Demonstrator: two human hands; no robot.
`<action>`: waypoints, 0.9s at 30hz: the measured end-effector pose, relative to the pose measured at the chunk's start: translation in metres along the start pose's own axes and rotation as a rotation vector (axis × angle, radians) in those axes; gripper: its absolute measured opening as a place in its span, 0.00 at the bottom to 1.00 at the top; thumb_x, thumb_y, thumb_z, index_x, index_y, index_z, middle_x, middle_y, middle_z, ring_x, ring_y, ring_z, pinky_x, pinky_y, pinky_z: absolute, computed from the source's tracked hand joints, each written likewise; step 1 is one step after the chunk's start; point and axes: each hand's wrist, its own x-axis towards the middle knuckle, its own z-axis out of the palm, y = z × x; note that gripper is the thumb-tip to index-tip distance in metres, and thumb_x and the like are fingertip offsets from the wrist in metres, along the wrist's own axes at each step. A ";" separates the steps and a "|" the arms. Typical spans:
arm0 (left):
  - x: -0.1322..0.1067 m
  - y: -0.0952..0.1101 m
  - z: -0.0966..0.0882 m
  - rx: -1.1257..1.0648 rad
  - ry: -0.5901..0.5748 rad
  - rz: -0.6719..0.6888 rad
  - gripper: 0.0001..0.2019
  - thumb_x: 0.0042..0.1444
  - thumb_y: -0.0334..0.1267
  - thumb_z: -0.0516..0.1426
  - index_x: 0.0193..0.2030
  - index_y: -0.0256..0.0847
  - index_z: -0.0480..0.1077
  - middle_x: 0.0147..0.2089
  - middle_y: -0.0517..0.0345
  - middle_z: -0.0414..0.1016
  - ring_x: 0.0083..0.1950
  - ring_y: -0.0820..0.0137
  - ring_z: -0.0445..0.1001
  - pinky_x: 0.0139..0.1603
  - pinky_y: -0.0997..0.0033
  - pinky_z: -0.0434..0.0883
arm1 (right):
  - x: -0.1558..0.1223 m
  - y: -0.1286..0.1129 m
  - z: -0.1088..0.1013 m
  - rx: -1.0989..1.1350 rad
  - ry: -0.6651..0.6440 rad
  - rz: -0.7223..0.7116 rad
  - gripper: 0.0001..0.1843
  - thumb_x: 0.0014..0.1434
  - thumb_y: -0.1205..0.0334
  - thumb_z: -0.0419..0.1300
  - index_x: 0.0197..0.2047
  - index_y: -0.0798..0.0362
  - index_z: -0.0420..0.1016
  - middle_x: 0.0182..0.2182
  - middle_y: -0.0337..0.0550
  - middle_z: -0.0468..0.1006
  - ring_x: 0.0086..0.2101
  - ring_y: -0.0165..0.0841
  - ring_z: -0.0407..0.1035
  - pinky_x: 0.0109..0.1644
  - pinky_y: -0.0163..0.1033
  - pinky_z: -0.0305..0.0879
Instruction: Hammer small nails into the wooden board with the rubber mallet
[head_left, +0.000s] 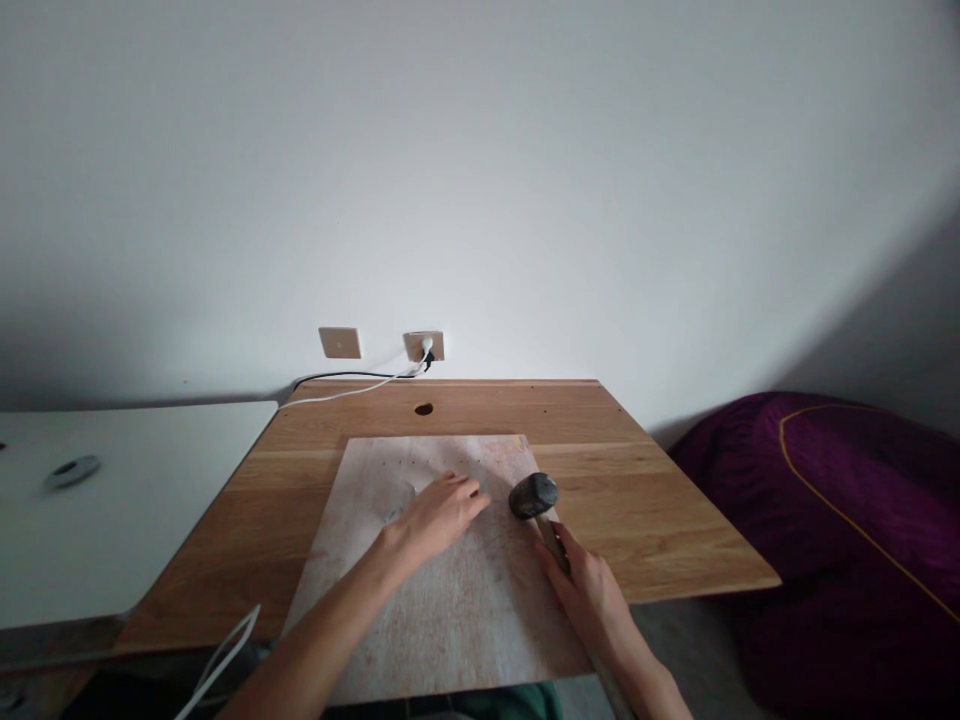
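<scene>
Right grip (589, 588): wrapped round mallet (534, 495) | left grip (447, 508): half-curled over board (450, 620)

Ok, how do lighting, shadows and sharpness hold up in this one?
Head view: dim, soft light, the wall darkening toward the right; head view: the purple bag sinks into shadow low down; head view: the hammer in the right hand reads clearly, but the pale bit beside the left hand is too indistinct to identify.
</scene>
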 end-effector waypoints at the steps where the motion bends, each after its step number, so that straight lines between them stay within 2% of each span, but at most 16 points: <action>1: 0.000 0.001 -0.001 0.001 -0.006 -0.002 0.14 0.61 0.21 0.52 0.44 0.39 0.75 0.41 0.53 0.76 0.45 0.63 0.77 0.51 0.60 0.72 | 0.000 0.000 0.000 -0.006 0.006 0.001 0.25 0.68 0.47 0.46 0.54 0.54 0.74 0.37 0.55 0.87 0.39 0.47 0.83 0.37 0.39 0.70; 4: 0.001 0.002 -0.003 -0.007 -0.013 -0.025 0.14 0.60 0.20 0.53 0.44 0.39 0.76 0.42 0.53 0.76 0.44 0.64 0.78 0.50 0.62 0.73 | 0.000 0.000 0.001 -0.006 0.003 0.010 0.26 0.68 0.46 0.46 0.54 0.55 0.74 0.36 0.55 0.87 0.37 0.46 0.83 0.37 0.39 0.70; 6: 0.005 0.000 -0.001 -0.056 0.022 -0.065 0.13 0.60 0.21 0.54 0.43 0.40 0.77 0.42 0.54 0.76 0.44 0.64 0.78 0.50 0.64 0.73 | 0.000 0.000 0.002 0.003 0.001 0.020 0.27 0.68 0.46 0.46 0.54 0.55 0.75 0.34 0.54 0.86 0.35 0.46 0.83 0.36 0.39 0.70; 9: 0.022 -0.005 0.007 -0.274 0.184 -0.182 0.11 0.61 0.24 0.55 0.43 0.40 0.78 0.42 0.54 0.78 0.43 0.66 0.78 0.47 0.68 0.74 | 0.001 0.001 0.002 0.015 0.003 0.032 0.28 0.67 0.45 0.46 0.54 0.56 0.75 0.34 0.55 0.86 0.35 0.46 0.83 0.35 0.39 0.70; 12: 0.051 -0.011 0.023 -0.579 0.384 -0.319 0.11 0.58 0.23 0.58 0.43 0.38 0.78 0.41 0.55 0.80 0.40 0.69 0.78 0.45 0.71 0.74 | 0.001 0.001 0.002 0.032 -0.018 0.040 0.31 0.67 0.44 0.45 0.56 0.58 0.73 0.33 0.55 0.86 0.33 0.45 0.82 0.33 0.38 0.69; 16: 0.088 -0.018 0.047 -0.764 0.485 -0.478 0.06 0.55 0.25 0.62 0.36 0.39 0.78 0.34 0.58 0.80 0.36 0.70 0.78 0.42 0.72 0.73 | 0.000 -0.003 -0.001 0.030 -0.056 0.064 0.32 0.68 0.46 0.43 0.59 0.60 0.72 0.25 0.49 0.83 0.26 0.43 0.80 0.34 0.39 0.69; 19: 0.098 -0.022 0.060 -0.781 0.500 -0.504 0.06 0.55 0.24 0.61 0.35 0.38 0.77 0.34 0.58 0.81 0.36 0.71 0.77 0.41 0.72 0.73 | -0.001 -0.005 -0.002 0.042 -0.054 0.063 0.31 0.68 0.45 0.44 0.59 0.59 0.73 0.28 0.51 0.84 0.29 0.44 0.81 0.34 0.39 0.69; 23: 0.095 -0.025 0.070 -0.767 0.552 -0.475 0.09 0.55 0.22 0.60 0.37 0.38 0.77 0.36 0.57 0.80 0.36 0.71 0.76 0.42 0.71 0.73 | -0.002 -0.002 -0.001 0.050 -0.007 0.027 0.31 0.68 0.44 0.46 0.58 0.59 0.74 0.35 0.55 0.86 0.35 0.46 0.82 0.37 0.40 0.70; 27: 0.090 -0.024 0.074 -0.767 0.597 -0.384 0.12 0.55 0.20 0.58 0.40 0.38 0.78 0.40 0.55 0.80 0.38 0.71 0.76 0.43 0.71 0.74 | -0.002 0.002 0.002 0.062 -0.025 0.052 0.31 0.68 0.45 0.46 0.59 0.58 0.73 0.32 0.53 0.86 0.32 0.46 0.82 0.34 0.40 0.70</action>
